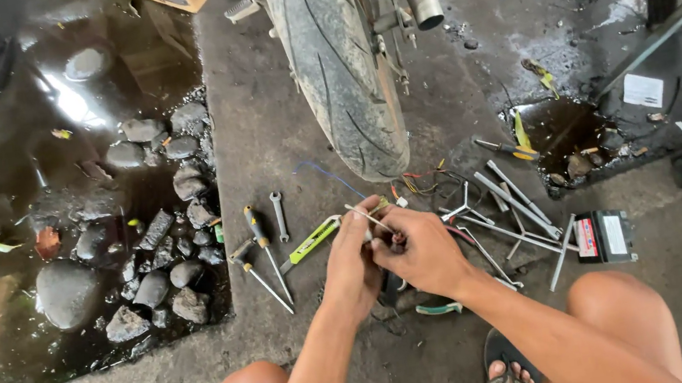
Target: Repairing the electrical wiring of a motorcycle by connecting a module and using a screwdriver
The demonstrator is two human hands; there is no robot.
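My left hand and my right hand meet low in the middle of the head view, over the concrete floor. Both pinch a thin pale wire that sticks up and to the left between the fingertips. Loose coloured wires trail from behind the hands toward a motorcycle rear tyre. Directly under the hands lies a dark tool, mostly hidden. My knees frame the bottom of the view.
Left of the hands lie two screwdrivers, a small spanner and a green-handled cutter. Several T-handle wrenches and a small black battery lie right. A puddle with stones fills the left. Green-handled pliers rest near my foot.
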